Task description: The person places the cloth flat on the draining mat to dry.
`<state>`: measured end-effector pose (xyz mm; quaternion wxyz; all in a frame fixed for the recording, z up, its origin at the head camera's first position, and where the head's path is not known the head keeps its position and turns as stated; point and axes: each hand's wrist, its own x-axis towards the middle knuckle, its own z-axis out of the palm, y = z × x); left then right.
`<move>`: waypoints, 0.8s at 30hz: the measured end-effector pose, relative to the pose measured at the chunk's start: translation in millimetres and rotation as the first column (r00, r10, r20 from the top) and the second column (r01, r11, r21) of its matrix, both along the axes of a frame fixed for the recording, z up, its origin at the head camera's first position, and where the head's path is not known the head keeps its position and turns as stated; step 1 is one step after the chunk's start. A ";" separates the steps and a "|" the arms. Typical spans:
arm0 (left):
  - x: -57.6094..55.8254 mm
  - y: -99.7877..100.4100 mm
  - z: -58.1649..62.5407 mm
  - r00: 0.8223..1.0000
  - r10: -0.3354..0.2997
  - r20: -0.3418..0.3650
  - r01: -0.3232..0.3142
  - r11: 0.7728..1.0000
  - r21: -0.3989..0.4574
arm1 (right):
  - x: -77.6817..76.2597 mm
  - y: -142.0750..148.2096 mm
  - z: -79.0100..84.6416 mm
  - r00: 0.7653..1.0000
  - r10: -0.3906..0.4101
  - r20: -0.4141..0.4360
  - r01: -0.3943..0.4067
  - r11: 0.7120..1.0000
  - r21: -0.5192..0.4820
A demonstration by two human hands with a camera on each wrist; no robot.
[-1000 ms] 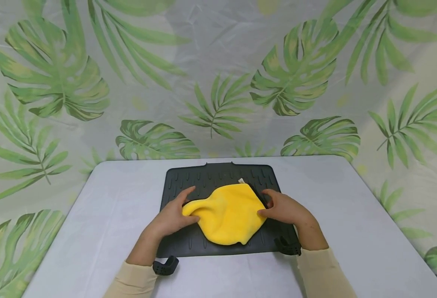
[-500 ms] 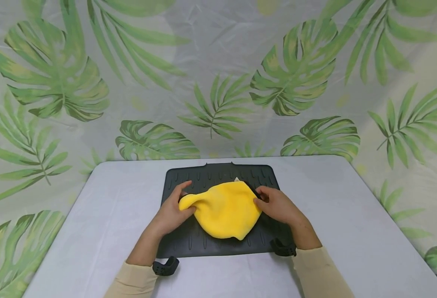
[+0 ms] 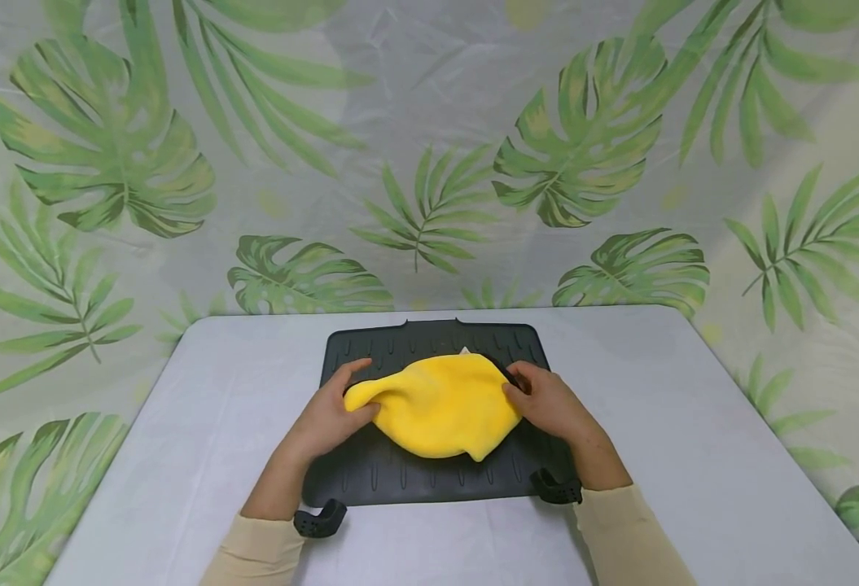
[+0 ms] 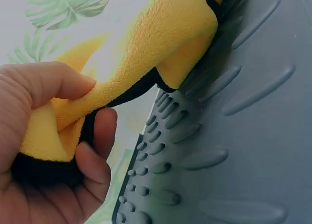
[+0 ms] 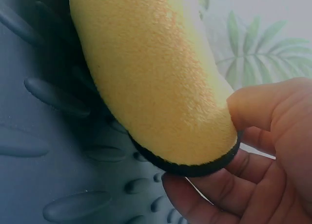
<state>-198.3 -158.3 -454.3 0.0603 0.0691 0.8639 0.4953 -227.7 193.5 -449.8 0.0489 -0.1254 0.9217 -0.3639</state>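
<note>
A yellow plush cloth (image 3: 436, 407) with a black edge hangs between both hands, close over a dark ridged mat. My left hand (image 3: 329, 415) pinches its left end, thumb on the yellow face; in the left wrist view the curled fingers (image 4: 100, 170) lie under the black edge, and the cloth (image 4: 161, 34) folds there. At the right end, my right hand (image 3: 549, 403) pinches the cloth with thumb and fingers. The right wrist view shows the thumb (image 5: 253, 106) on the yellow side of the cloth (image 5: 151, 83) and fingers behind its black border. A small white tag (image 3: 464, 351) sticks up at the far edge.
The dark mat (image 3: 429, 484) with raised ridges lies on a white-covered table (image 3: 620, 358). Behind the table hangs a leaf-patterned curtain (image 3: 429, 122). Black bands (image 3: 321, 519) sit at both wrists, by beige sleeves.
The cloth has shifted slightly up and away from me and sags more between the hands. My left hand has moved a little left; the right moved inward, then slightly back right.
</note>
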 end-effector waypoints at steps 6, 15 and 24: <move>-1.1 -3.5 0.4 1.000 0.012 0.008 -0.011 0.998 -0.054 | -0.5 0.6 -0.1 0.999 -0.032 -0.010 0.032 0.999 0.021; -2.2 -11.1 3.3 0.998 0.020 0.055 -0.014 0.994 -0.111 | -2.0 1.5 -1.5 0.996 -0.083 -0.017 0.084 0.995 0.057; -3.4 -14.1 0.4 0.999 -0.005 0.041 0.010 0.993 -0.118 | 1.8 11.7 4.2 0.994 -0.010 0.108 -0.005 0.990 0.143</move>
